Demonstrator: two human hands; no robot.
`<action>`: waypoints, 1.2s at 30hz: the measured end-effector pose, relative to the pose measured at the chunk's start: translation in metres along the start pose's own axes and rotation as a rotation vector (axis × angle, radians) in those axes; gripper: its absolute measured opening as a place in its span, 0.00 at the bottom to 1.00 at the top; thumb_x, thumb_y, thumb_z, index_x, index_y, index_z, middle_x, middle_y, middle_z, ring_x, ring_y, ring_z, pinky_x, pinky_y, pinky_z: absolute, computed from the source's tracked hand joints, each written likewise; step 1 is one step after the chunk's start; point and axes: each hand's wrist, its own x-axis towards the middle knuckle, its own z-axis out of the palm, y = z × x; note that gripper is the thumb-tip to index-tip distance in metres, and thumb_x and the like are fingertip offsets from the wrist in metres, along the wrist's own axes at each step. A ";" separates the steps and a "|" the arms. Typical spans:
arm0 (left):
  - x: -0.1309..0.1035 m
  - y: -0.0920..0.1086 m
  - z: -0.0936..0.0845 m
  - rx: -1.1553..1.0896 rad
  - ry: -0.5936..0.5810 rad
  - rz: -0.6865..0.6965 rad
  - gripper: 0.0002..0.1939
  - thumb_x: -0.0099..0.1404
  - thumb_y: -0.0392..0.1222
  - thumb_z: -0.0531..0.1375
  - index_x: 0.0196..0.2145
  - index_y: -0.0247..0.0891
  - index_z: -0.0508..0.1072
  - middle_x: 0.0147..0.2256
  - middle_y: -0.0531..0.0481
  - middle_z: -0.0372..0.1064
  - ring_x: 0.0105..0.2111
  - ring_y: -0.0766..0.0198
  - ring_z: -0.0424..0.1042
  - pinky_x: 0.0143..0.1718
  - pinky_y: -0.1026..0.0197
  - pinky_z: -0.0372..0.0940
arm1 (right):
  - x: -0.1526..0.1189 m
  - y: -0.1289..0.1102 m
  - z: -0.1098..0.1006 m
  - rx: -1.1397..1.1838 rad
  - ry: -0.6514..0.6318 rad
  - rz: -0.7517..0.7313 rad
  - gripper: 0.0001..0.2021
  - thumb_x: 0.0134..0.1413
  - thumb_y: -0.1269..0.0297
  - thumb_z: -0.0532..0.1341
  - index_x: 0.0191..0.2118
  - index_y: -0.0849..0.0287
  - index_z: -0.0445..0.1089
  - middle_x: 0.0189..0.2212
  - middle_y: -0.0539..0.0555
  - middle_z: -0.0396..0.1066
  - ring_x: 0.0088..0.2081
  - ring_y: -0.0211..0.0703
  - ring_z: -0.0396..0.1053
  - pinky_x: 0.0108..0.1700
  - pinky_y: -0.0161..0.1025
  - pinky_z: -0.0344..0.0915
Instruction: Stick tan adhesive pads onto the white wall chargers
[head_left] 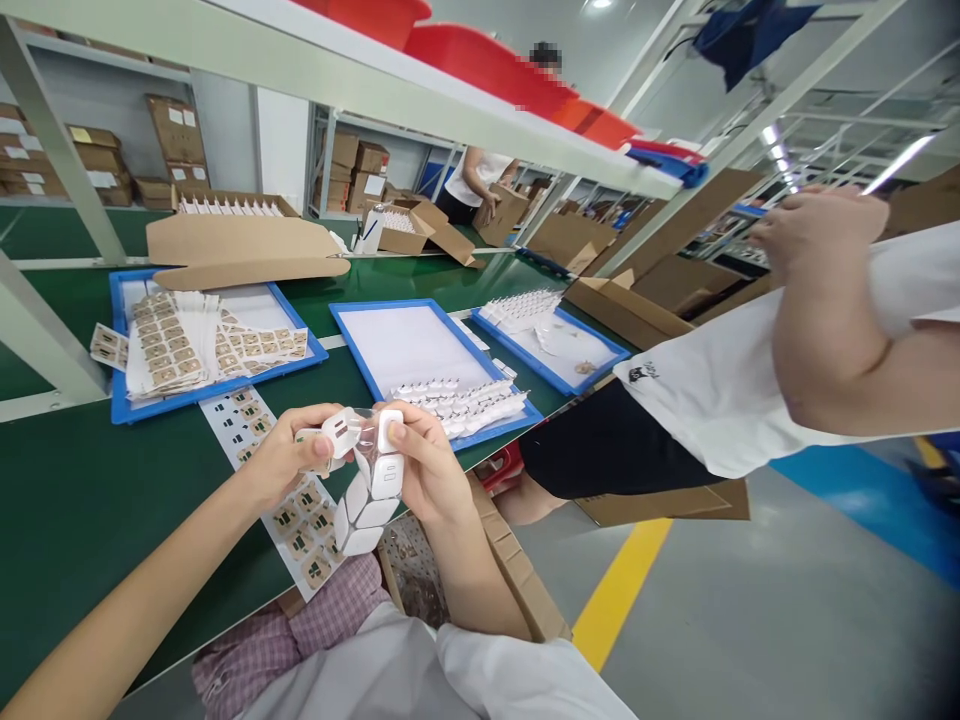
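My right hand (429,465) is closed round a bunch of small white charger blocks (387,476), which hang in a curved chain below its fingers. The thumb presses on the topmost block. My left hand (289,455) pinches a white square piece with small slots (342,432), beside the top of the chain. Clear film (366,434) stretches between the two hands. Under both hands lies a sheet of tan cut-out stickers (306,525), with some of its places bare. I cannot make out the rest of what my left fingers cover.
A blue-rimmed tray (120,345) holds stacked sticker sheets. Further trays (360,345) (592,362) hold rows of white chargers. An open carton (247,240) stands behind. At right, a co-worker (720,380) stands close by. An overhead shelf (390,95) carries red bins (480,70).
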 end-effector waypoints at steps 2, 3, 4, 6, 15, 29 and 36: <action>0.000 0.000 0.001 -0.010 0.005 -0.014 0.35 0.44 0.72 0.71 0.32 0.35 0.79 0.29 0.51 0.65 0.27 0.67 0.62 0.27 0.65 0.57 | 0.000 0.002 -0.001 0.013 0.020 0.009 0.16 0.37 0.52 0.77 0.26 0.56 0.75 0.23 0.49 0.68 0.24 0.36 0.61 0.27 0.35 0.62; 0.000 0.000 0.002 -0.009 0.013 -0.019 0.35 0.43 0.73 0.71 0.32 0.35 0.79 0.28 0.51 0.65 0.26 0.67 0.62 0.27 0.65 0.57 | 0.000 0.002 -0.002 0.017 0.035 0.008 0.16 0.37 0.52 0.77 0.27 0.56 0.75 0.23 0.49 0.68 0.24 0.37 0.62 0.27 0.35 0.62; -0.001 0.000 0.003 -0.008 0.022 -0.025 0.36 0.42 0.73 0.71 0.32 0.35 0.79 0.28 0.51 0.65 0.26 0.68 0.62 0.26 0.65 0.57 | 0.000 0.003 -0.003 0.016 0.050 0.000 0.16 0.37 0.52 0.77 0.27 0.56 0.75 0.24 0.49 0.68 0.25 0.37 0.62 0.27 0.36 0.63; -0.001 0.001 0.006 -0.004 0.038 -0.030 0.36 0.41 0.73 0.71 0.31 0.35 0.78 0.27 0.52 0.65 0.25 0.68 0.61 0.26 0.65 0.56 | -0.001 0.004 -0.004 0.003 0.069 -0.031 0.16 0.39 0.52 0.76 0.27 0.56 0.74 0.24 0.49 0.67 0.26 0.38 0.63 0.28 0.36 0.64; -0.001 0.000 0.007 -0.042 0.061 -0.060 0.37 0.39 0.73 0.72 0.31 0.35 0.79 0.27 0.50 0.67 0.26 0.67 0.64 0.25 0.66 0.56 | -0.001 0.004 -0.005 0.004 0.064 -0.107 0.16 0.43 0.52 0.74 0.23 0.56 0.70 0.22 0.48 0.63 0.23 0.36 0.59 0.28 0.36 0.61; 0.001 -0.013 0.005 -0.114 0.168 -0.026 0.38 0.42 0.70 0.73 0.40 0.36 0.78 0.27 0.50 0.69 0.25 0.66 0.65 0.25 0.66 0.59 | 0.007 0.016 -0.015 0.069 0.191 -0.130 0.14 0.47 0.54 0.71 0.28 0.55 0.68 0.22 0.47 0.65 0.24 0.37 0.61 0.29 0.36 0.63; 0.004 -0.015 -0.013 -0.085 0.199 0.120 0.33 0.50 0.69 0.70 0.42 0.40 0.79 0.28 0.48 0.71 0.27 0.64 0.65 0.29 0.62 0.60 | 0.002 0.006 -0.049 -0.013 0.332 -0.234 0.14 0.49 0.55 0.70 0.27 0.56 0.68 0.23 0.48 0.67 0.25 0.38 0.63 0.31 0.37 0.64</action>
